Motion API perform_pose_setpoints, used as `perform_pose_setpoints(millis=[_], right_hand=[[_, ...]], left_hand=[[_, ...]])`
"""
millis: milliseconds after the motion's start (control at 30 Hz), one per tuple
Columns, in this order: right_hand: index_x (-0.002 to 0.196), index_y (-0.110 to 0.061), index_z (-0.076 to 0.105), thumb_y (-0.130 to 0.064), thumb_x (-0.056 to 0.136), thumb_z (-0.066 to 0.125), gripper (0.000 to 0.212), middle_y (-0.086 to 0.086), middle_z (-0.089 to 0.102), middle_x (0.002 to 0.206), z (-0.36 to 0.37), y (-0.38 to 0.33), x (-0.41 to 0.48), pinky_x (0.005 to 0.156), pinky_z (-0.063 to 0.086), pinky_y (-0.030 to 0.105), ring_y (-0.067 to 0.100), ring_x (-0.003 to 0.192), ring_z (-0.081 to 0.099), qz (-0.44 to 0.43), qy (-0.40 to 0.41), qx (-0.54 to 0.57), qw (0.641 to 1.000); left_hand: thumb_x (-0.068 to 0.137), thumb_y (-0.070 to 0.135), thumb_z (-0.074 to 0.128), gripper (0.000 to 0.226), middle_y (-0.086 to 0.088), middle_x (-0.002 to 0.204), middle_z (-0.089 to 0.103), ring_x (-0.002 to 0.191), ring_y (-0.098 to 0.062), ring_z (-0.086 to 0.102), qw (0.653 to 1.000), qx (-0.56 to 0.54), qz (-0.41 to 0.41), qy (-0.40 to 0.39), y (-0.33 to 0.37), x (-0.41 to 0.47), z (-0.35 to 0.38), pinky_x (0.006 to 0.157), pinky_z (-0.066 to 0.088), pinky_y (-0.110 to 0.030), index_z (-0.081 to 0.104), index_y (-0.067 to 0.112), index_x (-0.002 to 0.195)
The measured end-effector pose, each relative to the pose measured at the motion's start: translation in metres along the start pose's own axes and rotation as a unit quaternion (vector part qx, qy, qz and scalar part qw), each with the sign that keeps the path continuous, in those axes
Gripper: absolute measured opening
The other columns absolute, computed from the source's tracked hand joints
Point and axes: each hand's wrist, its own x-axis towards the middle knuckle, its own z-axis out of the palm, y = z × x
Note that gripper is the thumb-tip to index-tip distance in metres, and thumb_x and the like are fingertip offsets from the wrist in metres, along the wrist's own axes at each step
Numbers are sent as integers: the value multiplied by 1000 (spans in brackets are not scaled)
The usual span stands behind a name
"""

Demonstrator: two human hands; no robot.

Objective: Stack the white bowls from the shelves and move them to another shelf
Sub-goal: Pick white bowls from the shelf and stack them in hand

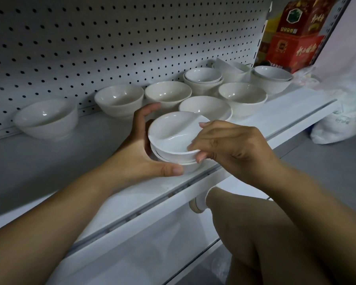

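Note:
A small stack of white bowls point(174, 138) sits near the front edge of the white shelf point(296, 103). My left hand point(140, 153) curls around the stack's left side, thumb at the front. On the right, my right hand point(230, 147) pinches the rim of the top bowl, which sits tilted in the ones below. Several more white bowls stand behind: one at far left point(47, 118), two side by side point(119, 99) point(168, 94), a shallow one point(206, 108), a nested pair point(202, 78), and others at right point(243, 96) point(271, 76).
A pegboard back panel point(111, 38) rises behind the shelf. Red printed boxes point(292, 33) stand at the far right end. A white plastic bag point(341, 118) lies right of the shelf. My knees point(255, 233) are below the shelf's front rail.

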Motion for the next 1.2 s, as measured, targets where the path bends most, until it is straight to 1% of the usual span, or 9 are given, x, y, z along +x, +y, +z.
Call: perform_pose_setpoints(millis=[167,300,467,567,633,700,900,1100,1200], right_hand=[[116,-2,74,-24,89,77,34,7,74,114,1,-3,-5,101,51,36,25,106,69,102,77,33,991],[118,-16,72,-38,97,65,31,-7,73,110,-8,5,-10,93,54,25,2,102,67,369,238,67,896],[134,-19,56,-50,99,58,47,-9,63,125,-3,23,-11,83,43,17,4,102,60,545,167,70,818],[148,-17,44,-47,100,57,58,-10,54,130,2,28,-3,80,36,4,0,107,52,534,142,118,825],[148,-17,44,-45,100,60,59,-12,54,127,5,29,-1,89,38,12,0,111,53,522,128,142,831],[143,-18,48,-43,98,64,55,-12,57,125,10,28,-3,92,43,18,4,112,58,513,121,161,834],[136,-18,52,-46,90,73,58,-9,63,127,22,16,7,83,48,11,8,109,66,503,113,203,832],[110,-19,58,-44,82,83,46,-2,66,107,60,-5,37,84,59,32,21,93,72,481,91,230,841],[109,-22,64,-49,86,75,37,2,72,100,79,-6,50,94,57,46,23,96,72,470,77,269,837]], left_hand=[[50,34,97,118,25,141,56,136,0,51,998,59,23,17,0,-1,6,103,44,-16,28,51,145],[52,25,104,105,31,127,61,121,8,57,992,96,20,75,11,-6,11,90,44,-6,45,42,137],[49,45,95,97,29,125,63,119,7,59,986,93,-10,139,22,-27,7,90,45,-6,47,46,133],[47,45,94,103,22,129,62,119,6,60,974,94,-12,204,25,-46,5,92,47,-9,47,30,139],[50,33,97,102,21,127,62,117,7,60,967,88,-15,238,28,-60,8,91,47,-8,47,24,138],[51,29,96,100,29,122,61,115,11,60,959,78,-17,271,29,-75,11,89,45,-5,45,26,137],[44,52,91,115,37,126,56,117,16,55,939,53,-49,337,34,-112,13,85,43,0,35,39,144],[44,54,94,118,43,126,52,119,15,54,935,81,-69,338,36,-129,5,86,44,0,33,43,145],[47,42,102,121,41,124,54,118,17,54,935,86,-71,337,38,-127,5,86,44,0,32,41,146]])
